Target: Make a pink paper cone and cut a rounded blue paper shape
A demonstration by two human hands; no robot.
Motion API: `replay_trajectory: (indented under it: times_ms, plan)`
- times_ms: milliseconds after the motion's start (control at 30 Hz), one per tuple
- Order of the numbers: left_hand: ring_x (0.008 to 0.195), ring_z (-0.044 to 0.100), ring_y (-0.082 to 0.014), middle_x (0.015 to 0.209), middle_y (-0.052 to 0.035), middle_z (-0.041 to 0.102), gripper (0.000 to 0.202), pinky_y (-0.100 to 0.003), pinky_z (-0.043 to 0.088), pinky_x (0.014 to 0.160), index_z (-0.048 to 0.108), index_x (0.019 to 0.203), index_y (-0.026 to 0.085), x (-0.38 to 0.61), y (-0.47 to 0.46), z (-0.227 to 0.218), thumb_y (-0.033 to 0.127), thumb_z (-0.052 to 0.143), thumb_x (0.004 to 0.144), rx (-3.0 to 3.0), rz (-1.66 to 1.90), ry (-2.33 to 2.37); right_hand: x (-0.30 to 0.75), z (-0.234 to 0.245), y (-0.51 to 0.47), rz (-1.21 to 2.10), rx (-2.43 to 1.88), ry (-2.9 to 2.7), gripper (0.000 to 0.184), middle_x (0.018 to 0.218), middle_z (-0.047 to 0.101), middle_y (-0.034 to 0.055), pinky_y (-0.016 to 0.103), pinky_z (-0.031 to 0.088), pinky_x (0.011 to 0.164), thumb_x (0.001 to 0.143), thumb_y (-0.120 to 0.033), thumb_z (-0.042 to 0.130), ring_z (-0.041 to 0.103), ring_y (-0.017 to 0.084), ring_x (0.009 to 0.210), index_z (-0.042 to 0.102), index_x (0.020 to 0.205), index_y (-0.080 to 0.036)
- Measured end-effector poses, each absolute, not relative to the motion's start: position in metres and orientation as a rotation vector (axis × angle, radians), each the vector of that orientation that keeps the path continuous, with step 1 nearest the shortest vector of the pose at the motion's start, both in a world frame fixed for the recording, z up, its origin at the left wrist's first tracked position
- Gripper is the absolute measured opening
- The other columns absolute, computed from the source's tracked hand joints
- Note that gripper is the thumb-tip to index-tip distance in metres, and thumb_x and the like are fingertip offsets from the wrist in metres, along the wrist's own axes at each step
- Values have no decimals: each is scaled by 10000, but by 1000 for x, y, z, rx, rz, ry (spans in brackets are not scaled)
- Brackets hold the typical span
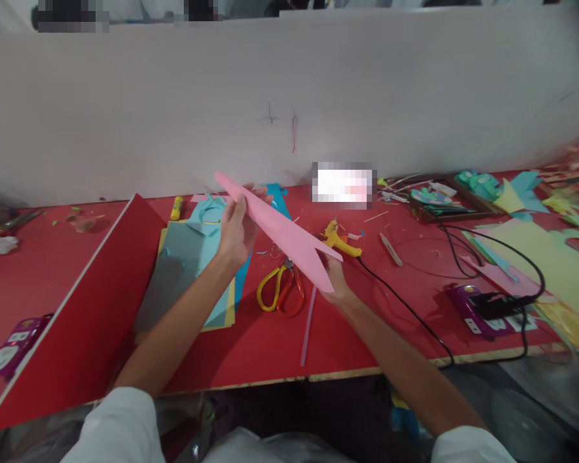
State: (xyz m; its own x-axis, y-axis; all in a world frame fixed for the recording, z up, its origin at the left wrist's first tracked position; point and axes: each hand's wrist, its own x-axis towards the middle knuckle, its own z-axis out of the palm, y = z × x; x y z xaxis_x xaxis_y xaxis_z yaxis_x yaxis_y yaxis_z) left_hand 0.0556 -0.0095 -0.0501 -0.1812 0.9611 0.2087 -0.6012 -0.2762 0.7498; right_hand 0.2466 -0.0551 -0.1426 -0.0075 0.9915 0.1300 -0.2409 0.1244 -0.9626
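Head | left fingers [240, 209], right fingers [335, 273]: grasping 1 pink sheet [284, 231] | 1 glue gun [338, 242]

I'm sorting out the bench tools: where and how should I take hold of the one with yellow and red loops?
Probably best by its yellow loop and red loop, coming from the near edge of the table: both point that way, while the pink paper hides the far end from view.

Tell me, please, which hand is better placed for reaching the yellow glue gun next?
Probably the right hand: it is nearer to the glue gun. The left hand is farther off, holding the pink paper.
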Motion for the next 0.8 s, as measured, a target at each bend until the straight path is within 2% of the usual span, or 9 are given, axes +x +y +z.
replay_trajectory:
  times_ms: [67,233,400,633,800]
  plan:
    - [1113,767,-251,1269,-101,772,341,-377,586,1005,735,1186,230,52,-8,-48,450,794,933,864,1716,607,247,-141,-56,1319,-883,-966,457,1018,834,65,367,658,824,722,-547,879,787,268,942,789,1026,-219]
    - [1113,765,-246,1302,-76,758,321,-383,604,967,681,1247,260,38,-4,-41,467,693,1003,992,1769,673,246,-135,-57,1476,-853,-709,455,998,837,13,322,657,780,713,-621,849,791,232,930,788,995,-270]
    - [1157,767,-260,1261,-31,769,400,-372,636,924,578,1299,354,19,1,-34,490,746,963,1172,1860,745,246,-134,-58,1499,-831,-742,412,1038,837,5,327,652,816,688,-519,899,787,236,983,791,1007,-283]
    - [974,798,-204,1110,-37,807,356,-331,649,872,576,1054,280,-7,5,-23,527,792,916,1345,1807,889,257,-135,-49,1577,-783,-830,372,1049,835,3,351,666,872,699,-469,895,789,248,1017,802,1017,-300]
    - [948,762,-188,1198,-84,793,332,-311,642,823,659,892,224,-23,4,-16,506,834,872,1440,1649,1014,269,-141,-35,1609,-822,-864,360,1019,828,-7,345,670,877,704,-462,883,789,256,1050,806,1020,-309]
